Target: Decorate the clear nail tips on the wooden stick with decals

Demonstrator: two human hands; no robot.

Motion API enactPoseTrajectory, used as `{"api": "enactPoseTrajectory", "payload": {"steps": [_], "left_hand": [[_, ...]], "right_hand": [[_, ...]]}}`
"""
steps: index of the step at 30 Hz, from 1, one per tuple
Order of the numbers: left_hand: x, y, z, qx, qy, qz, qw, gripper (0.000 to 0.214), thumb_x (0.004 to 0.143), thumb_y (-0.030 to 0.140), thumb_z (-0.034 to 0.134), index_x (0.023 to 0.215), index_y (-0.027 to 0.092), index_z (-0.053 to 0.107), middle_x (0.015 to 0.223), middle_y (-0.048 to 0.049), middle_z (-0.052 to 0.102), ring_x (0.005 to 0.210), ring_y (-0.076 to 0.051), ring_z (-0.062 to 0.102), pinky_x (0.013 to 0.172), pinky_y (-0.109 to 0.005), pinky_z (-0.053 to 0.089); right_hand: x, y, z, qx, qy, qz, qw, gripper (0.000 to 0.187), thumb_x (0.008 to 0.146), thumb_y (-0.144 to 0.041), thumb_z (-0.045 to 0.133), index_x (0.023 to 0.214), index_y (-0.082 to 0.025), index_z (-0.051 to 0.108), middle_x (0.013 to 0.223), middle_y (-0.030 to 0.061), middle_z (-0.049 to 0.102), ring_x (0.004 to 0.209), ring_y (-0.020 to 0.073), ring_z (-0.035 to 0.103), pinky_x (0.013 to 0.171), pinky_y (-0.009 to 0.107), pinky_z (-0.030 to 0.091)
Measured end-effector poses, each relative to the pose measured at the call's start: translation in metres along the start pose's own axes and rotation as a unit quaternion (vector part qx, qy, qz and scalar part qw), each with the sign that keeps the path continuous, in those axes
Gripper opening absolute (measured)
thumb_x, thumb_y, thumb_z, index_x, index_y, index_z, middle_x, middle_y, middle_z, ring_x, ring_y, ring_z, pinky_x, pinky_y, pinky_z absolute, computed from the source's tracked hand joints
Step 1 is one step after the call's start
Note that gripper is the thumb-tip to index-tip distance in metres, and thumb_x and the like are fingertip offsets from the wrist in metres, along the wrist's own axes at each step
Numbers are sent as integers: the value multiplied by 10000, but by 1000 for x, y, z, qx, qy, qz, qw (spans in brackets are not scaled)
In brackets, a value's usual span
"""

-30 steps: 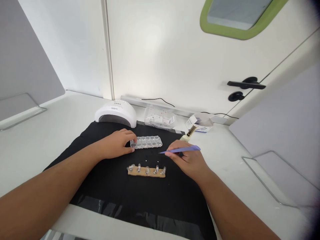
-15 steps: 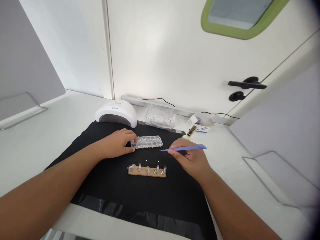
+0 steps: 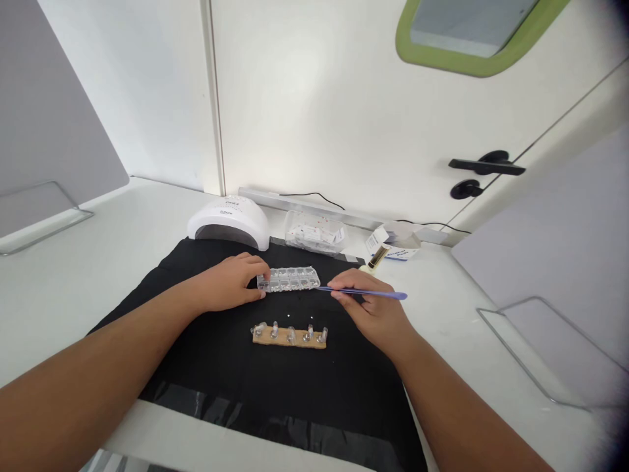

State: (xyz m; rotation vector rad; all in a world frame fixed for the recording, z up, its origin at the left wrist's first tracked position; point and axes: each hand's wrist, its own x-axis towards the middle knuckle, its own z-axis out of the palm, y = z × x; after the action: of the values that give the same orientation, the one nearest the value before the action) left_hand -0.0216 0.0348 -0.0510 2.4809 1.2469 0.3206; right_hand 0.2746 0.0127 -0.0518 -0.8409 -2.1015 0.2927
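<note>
My left hand grips the left end of a clear compartment case, with fingers on top and the thumb at its near edge. Small pieces lie inside its compartments. In my right hand are purple tweezers, pinched between thumb and fingers. Their tip points left, at the case's near right corner; whether it touches, I cannot tell. Nearer me lies a tan strip bearing several clear, nail-like tips on small stands. Two tiny white bits lie between the strip and the case.
Everything lies on a black mat on a white table. Behind it are a white nail lamp, a clear plastic box and an opened small carton. A bottle with a gold cap stands just beyond my right hand.
The tweezers have turned in my right hand, and their tip has risen slightly toward the case's right corner. My left hand and the case stay put.
</note>
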Motion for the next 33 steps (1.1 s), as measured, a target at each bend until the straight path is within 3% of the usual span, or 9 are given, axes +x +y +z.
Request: {"api": "enactPoseTrajectory", "payload": {"steps": [5,21,33], "left_hand": [[0,1,-1,0,0,0,1000,166,867,265,632,1030,236,619,1159,-39,647,1130,-267,533,966,-403,429],[-1,1,-2,1,-2,-3,1000,177,875,297,622,1042,237,620,1209,-50,644,1158,-278,531,994,-428,429],[0,1,-2,-5,2,-4,1000,177,864,281,631,1035,237,625,1196,-46,650,1154,-279,534,997,-426,424]], "right_hand": [[-1,1,1,26,1,-3,1000,138,904,-135,614,943,-258,664,952,31,733,887,182,718,795,332,597],[2,-4,-1,-17,-13,20,1000,77,887,-176,633,889,-240,676,831,16,730,762,191,706,665,313,572],[2,-7,-2,-32,-15,27,999,69,895,-199,621,866,-237,671,825,27,728,758,201,702,674,330,572]]}}
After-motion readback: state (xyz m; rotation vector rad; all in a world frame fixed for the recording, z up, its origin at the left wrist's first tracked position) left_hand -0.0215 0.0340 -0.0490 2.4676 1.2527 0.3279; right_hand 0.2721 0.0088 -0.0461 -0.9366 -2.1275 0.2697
